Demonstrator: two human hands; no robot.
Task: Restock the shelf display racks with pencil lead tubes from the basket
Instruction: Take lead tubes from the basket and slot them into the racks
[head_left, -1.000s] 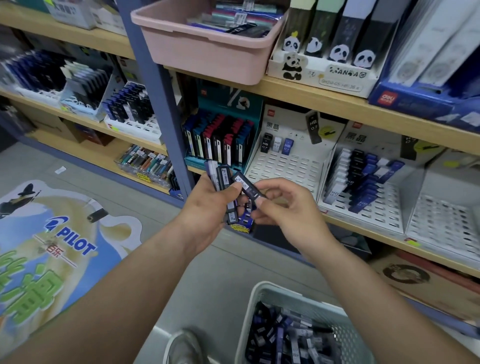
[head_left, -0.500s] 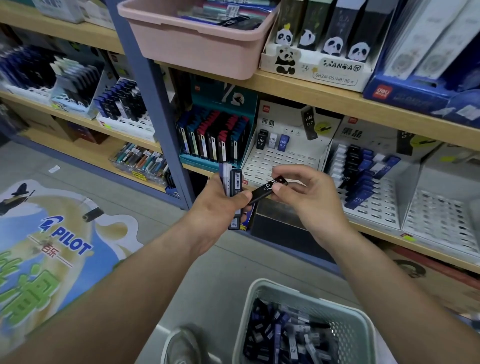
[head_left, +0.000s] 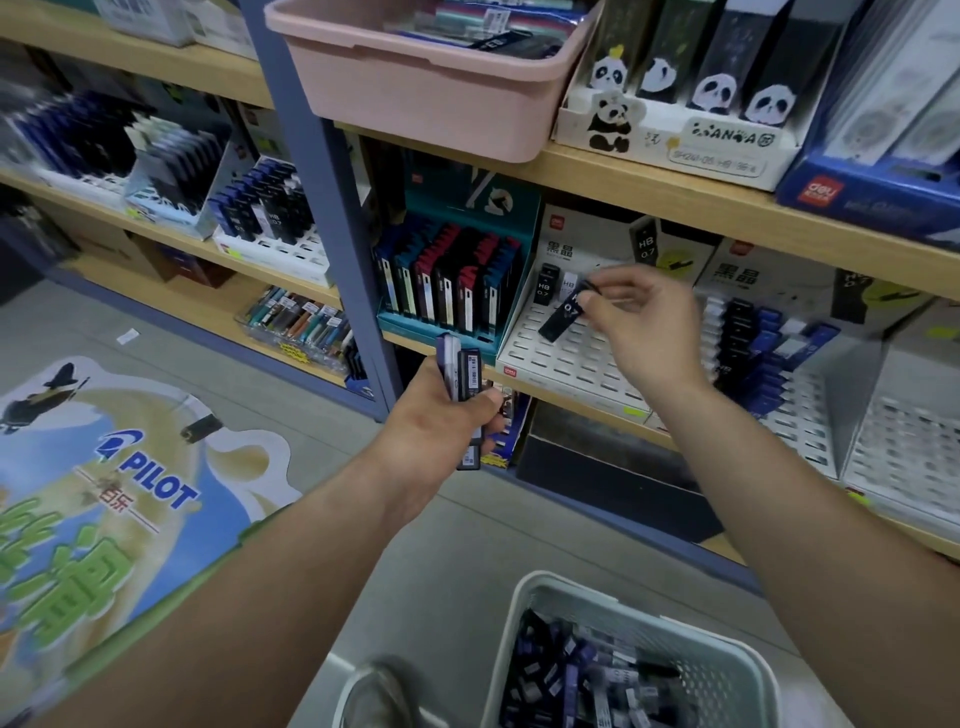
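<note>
- Placing step: your right hand (head_left: 644, 332) pinches a tube (head_left: 563, 314), tilted, over the rack's (head_left: 566, 366) back left corner.
- Your left hand (head_left: 441, 415) grips spare tubes (head_left: 465, 371).
- Next, probably: stand it upright in the rack's back row.

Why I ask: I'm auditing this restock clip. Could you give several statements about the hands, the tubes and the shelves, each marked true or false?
1. The right hand pinches one black lead tube above the white slotted rack. True.
2. The left hand is empty. False: it grips a bundle of tubes.
3. The basket on the floor is empty. False: it holds many loose tubes.
4. A pink bin sits on the shelf above the racks. True.
</note>
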